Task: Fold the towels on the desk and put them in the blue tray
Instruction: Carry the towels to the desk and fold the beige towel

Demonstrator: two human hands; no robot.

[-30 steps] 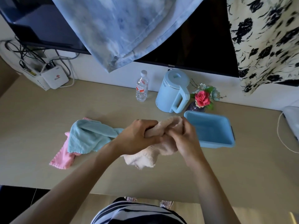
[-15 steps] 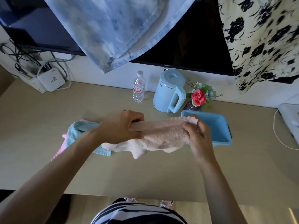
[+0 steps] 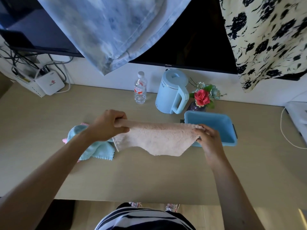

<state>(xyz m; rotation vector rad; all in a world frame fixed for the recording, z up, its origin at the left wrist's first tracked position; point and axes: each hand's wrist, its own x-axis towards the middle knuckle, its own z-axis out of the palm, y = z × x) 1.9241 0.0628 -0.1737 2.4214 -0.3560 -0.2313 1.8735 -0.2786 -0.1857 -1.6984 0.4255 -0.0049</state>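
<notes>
Hands hold peach towel (image 3: pixel 156 140) stretched wide above desk (image 3: pixel 149 176): left hand (image 3: pixel 108 125) pinches one top corner, right hand (image 3: pixel 207 138) pinches the other, by blue tray (image 3: pixel 211 120). Teal towel (image 3: pixel 98 150) lies crumpled on desk atop pink towel (image 3: pixel 64 140), partly hidden by left forearm

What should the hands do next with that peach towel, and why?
Probably bring the two held corners together to fold it in half. The left hand and right hand each pinch a top corner of the peach towel, which hangs spread and unfolded above the desk, so it isn't ready for the blue tray.
</notes>
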